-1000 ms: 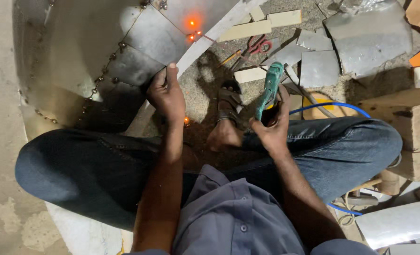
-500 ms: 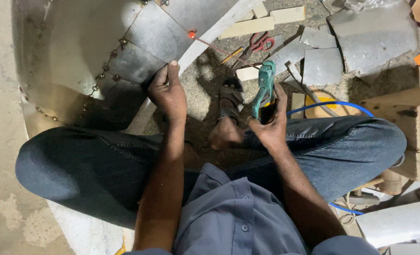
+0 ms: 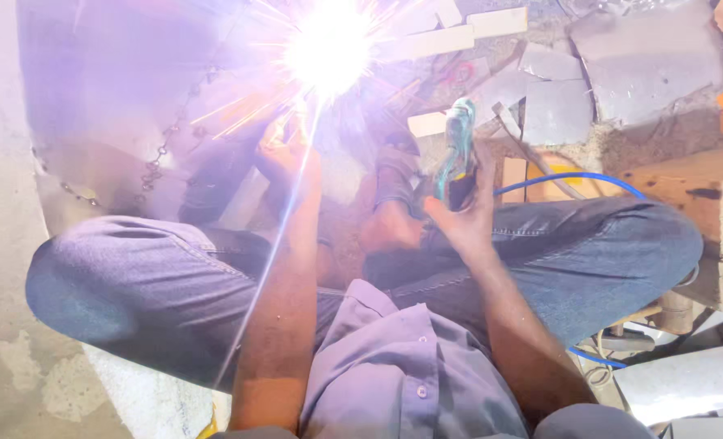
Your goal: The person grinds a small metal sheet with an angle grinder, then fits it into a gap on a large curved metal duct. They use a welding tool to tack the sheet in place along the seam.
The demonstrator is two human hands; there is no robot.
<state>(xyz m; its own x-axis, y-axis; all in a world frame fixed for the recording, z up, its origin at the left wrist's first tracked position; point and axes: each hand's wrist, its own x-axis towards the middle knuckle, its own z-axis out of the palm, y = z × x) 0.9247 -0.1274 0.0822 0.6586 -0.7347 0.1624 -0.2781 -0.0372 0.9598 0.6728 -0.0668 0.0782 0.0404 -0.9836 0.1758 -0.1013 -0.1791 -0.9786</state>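
1. Glare of a white welding arc [image 3: 329,49] bursts on the curved grey sheet-metal panel [image 3: 109,106].
2. Left hand [image 3: 288,158] presses that panel just below the arc, steadying it; grip washed out, cannot tell.
3. Right hand [image 3: 467,215] is clenched around the teal welding handle [image 3: 457,150], right of the arc.

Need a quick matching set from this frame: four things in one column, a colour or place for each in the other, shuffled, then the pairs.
Things:
1. welding handle
2. hose
3. arc flash
4. left hand

Places or colours:
A. blue, curving over the right knee
B. on the curved metal sheet, just below the sparks
C. teal, gripped in the right hand
D. white glare at the top of the view

Pairs: 1-C, 2-A, 3-D, 4-B
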